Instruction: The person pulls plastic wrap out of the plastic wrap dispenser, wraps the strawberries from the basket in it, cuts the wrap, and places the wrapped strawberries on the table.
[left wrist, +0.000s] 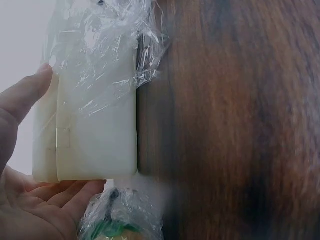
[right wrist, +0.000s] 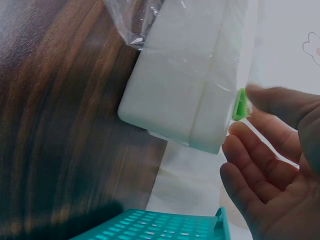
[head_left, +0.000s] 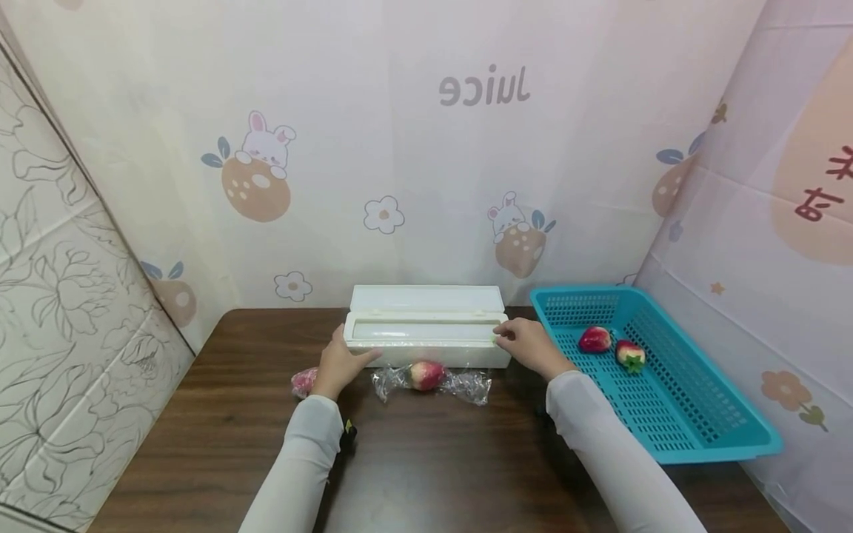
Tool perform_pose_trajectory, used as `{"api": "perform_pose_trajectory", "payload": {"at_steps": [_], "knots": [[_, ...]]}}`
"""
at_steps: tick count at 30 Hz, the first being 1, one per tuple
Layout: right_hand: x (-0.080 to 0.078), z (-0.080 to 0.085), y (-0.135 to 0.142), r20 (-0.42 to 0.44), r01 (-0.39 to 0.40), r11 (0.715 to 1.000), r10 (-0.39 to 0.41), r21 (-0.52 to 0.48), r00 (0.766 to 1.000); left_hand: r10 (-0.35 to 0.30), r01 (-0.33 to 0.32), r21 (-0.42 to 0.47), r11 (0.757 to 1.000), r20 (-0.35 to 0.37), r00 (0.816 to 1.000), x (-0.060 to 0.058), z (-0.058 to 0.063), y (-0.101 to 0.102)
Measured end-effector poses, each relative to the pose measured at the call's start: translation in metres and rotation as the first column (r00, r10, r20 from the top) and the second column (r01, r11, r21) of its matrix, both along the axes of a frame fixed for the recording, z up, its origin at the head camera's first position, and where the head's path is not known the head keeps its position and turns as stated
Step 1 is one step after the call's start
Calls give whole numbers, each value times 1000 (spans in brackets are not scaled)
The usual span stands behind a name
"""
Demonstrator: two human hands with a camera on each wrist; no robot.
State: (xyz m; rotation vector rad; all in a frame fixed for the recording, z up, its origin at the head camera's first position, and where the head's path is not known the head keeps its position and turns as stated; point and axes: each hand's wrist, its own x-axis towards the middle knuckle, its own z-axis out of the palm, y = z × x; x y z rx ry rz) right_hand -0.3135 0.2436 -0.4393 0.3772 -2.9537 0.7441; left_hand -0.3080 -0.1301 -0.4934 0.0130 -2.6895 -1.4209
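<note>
A long white cling film dispenser box (head_left: 466,357) stands at the back of the table with its lid (head_left: 426,299) raised. My left hand (head_left: 338,364) holds its left end, thumb on the front edge and fingers at the end wall. At the right end, my right hand (head_left: 529,346) pinches a small green slide cutter (right wrist: 240,105) between thumb and index finger, on the box's upper edge. Clear film drapes over the front face. Before the box lies a red-and-cream strawberry (head_left: 426,375) on crumpled cling film (head_left: 469,386).
Left of my left hand lies a wrapped pink-red fruit (head_left: 304,382), partly hidden. A turquoise basket (head_left: 706,453) with two strawberries (head_left: 595,340) stands on the right. Something dark with a yellow-green tip (head_left: 348,433) shows beside my left forearm. A printed curtain (head_left: 426,148) hangs behind the table.
</note>
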Motion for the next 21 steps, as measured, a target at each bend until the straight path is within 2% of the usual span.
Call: {"api": "perform_pose_trajectory", "payload": {"at_steps": [6,15,21], "knots": [[0,-2,-1,14,18,1000,-18,-20,1000,4,-5,-14,1000,-20,1000,-2,-4,-1],[-1,-7,5,-33,-35,999,35,-11,999,3,-3,-33,999,-12,1000,-3,-5,-3],[0,-7,4,-20,-19,1000,19,-8,1000,-4,4,-29,1000,-13,1000,-3,-5,-3]]}}
